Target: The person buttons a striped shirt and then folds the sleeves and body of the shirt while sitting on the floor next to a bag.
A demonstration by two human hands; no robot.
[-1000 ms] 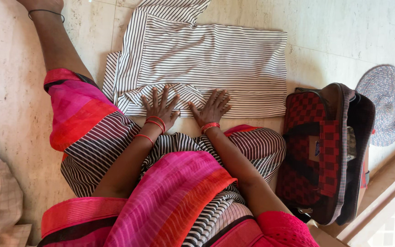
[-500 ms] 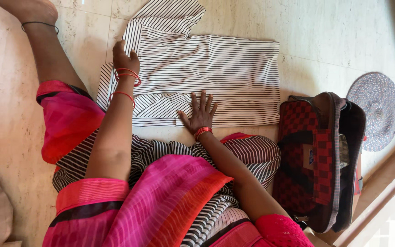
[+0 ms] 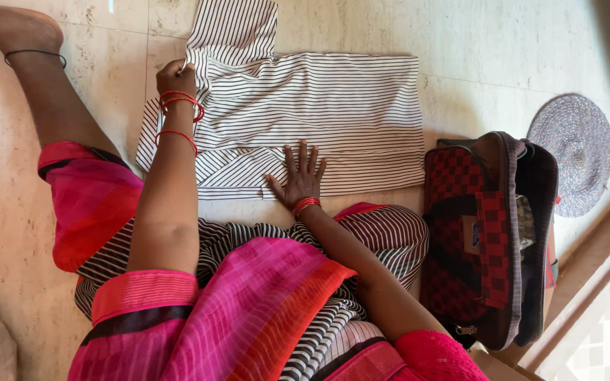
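Striped black-and-white garment (image 3: 319, 106) lies spread on the pale tile floor (image 3: 517, 42), beside an open red-checked bag (image 3: 485, 240). My left hand (image 3: 176, 76) pinches its far sleeve edge, grip closed on cloth; my right hand (image 3: 299, 176) presses flat, fingers spread, on the near hem. I judge a hard tug could drag the fabric askew under that palm.

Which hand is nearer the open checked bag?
Right. The right hand lies flat on the striped garment, a short way left of the bag. The left hand grips the garment's far corner, much farther off.
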